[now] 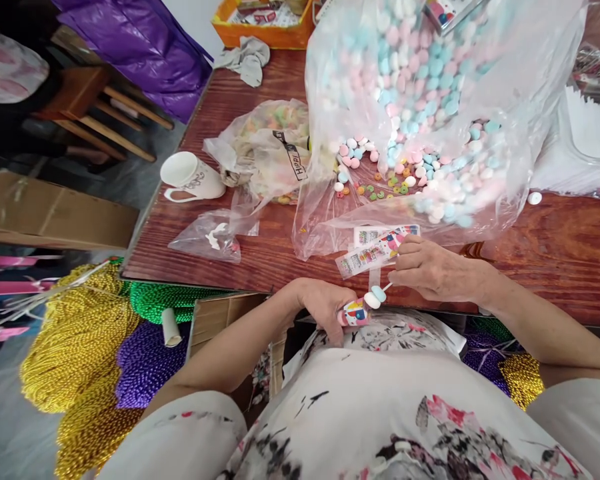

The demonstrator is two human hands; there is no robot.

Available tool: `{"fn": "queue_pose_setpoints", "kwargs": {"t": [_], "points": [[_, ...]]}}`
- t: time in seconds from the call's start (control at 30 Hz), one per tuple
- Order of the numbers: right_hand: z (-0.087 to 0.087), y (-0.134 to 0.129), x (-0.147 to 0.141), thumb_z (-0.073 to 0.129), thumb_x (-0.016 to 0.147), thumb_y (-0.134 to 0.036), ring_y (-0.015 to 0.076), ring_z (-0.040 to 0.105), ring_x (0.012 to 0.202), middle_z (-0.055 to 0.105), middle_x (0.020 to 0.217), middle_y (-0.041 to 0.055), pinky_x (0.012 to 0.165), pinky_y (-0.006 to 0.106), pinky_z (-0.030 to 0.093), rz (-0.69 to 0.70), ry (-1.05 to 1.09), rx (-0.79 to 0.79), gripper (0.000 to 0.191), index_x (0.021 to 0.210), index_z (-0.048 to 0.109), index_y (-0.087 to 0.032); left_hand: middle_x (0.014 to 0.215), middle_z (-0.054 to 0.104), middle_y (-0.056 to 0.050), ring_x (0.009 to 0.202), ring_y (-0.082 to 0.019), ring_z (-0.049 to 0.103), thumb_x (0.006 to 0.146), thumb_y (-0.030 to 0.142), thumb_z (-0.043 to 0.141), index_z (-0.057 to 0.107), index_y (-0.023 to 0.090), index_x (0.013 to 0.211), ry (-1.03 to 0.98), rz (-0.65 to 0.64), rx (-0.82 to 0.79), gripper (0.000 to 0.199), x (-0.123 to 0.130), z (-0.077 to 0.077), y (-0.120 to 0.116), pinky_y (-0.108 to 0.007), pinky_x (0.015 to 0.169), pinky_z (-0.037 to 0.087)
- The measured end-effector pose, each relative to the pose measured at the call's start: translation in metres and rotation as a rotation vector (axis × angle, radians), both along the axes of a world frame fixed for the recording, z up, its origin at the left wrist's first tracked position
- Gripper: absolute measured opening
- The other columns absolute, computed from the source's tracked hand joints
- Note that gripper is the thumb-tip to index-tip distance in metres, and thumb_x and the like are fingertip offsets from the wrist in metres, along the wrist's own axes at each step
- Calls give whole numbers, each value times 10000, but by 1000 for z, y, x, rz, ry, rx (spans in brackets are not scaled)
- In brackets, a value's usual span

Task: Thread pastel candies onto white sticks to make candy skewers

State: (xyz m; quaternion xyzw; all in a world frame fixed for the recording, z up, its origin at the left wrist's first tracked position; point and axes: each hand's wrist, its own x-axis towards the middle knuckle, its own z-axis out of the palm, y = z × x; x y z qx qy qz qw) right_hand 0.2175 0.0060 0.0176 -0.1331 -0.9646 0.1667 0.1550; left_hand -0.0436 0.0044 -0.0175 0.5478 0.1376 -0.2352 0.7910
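Note:
My left hand (pixel 325 307) is wrapped round a small printed packet (pixel 354 313) just off the table's front edge. Right beside the packet, a white candy (pixel 372 300) and a light blue candy (pixel 379 293) sit in a row on a thin white stick (pixel 389 287). The fingers of my right hand (pixel 420 267) pinch the stick's other end. A printed clear strip (pixel 375 252) lies on the table, its upper end partly behind my right fingers. Behind it spreads a large clear bag (pixel 325 220) of pink, blue and white candies (pixel 430 73).
A white mug (pixel 195 177), a knotted bag of coloured rings (pixel 275 143) and a small clear bag (pixel 205 237) stand or lie at the left. An orange box (pixel 265 33) is at the back. Bead bundles (pixel 80 333) hang below left. A person (pixel 10 63) is at the far left.

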Motion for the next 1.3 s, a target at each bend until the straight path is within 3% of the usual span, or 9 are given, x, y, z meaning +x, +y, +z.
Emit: {"fn": "queue_pose_setpoints", "kwargs": {"t": [0.1,0.27,0.57,0.63,0.8,0.93,1.07,1.17,1.3], "points": [[-1,-6,0,384,1003,-112,164,394,746,526,745,23,795,353,327,-43,58,123,269,840,590,-170,532,536,43,421,-114,483,518,435,914,554,196,635,-10,20,-102,448,3,-2,0,-242,386,404],[3,-24,-4,486,970,-109,166,391,727,502,711,14,745,378,311,-110,160,365,219,786,579,-184,513,550,-6,376,-113,445,557,572,864,558,196,590,-15,203,-195,486,5,1,-4,-260,342,356],[2,-44,-7,534,933,-115,163,416,700,557,728,33,709,390,354,-152,227,475,123,887,638,-162,466,458,58,353,-74,343,625,548,825,505,192,644,-11,440,-241,479,8,0,-20,-241,367,286],[1,-44,-5,537,939,-119,161,425,705,554,728,25,721,393,357,-141,217,442,117,891,631,-171,529,485,69,415,-73,387,627,501,832,532,181,705,-1,463,-81,445,10,-1,-20,-228,422,334],[-1,-46,-3,523,938,-91,146,412,681,537,714,-1,712,376,330,-187,180,396,155,836,596,-181,715,530,53,685,-100,476,679,477,802,629,151,820,17,583,488,395,16,0,-25,-217,638,403],[-6,-51,-8,508,929,-73,141,384,643,529,665,-6,673,345,288,-259,164,398,218,745,567,-175,670,528,44,649,-108,462,742,527,733,623,161,757,110,575,875,383,20,0,-33,-222,595,346],[-13,-57,-12,462,880,-42,156,365,605,527,613,15,661,344,264,-361,66,347,256,678,552,-171,662,579,4,590,-127,479,798,389,651,593,175,723,279,594,1320,234,20,-4,-38,-258,549,288],[-16,-60,-12,470,825,-34,158,380,588,521,588,15,656,337,254,-417,58,291,223,668,555,-169,673,596,-14,615,-153,525,777,271,609,574,189,724,311,610,1537,104,18,-11,-41,-271,557,308],[-17,-62,-13,487,815,-44,152,419,591,546,591,12,650,331,240,-477,47,216,194,686,569,-164,709,617,-30,664,-172,566,749,231,592,548,198,726,286,683,1682,60,16,-16,-45,-283,595,358]]}}
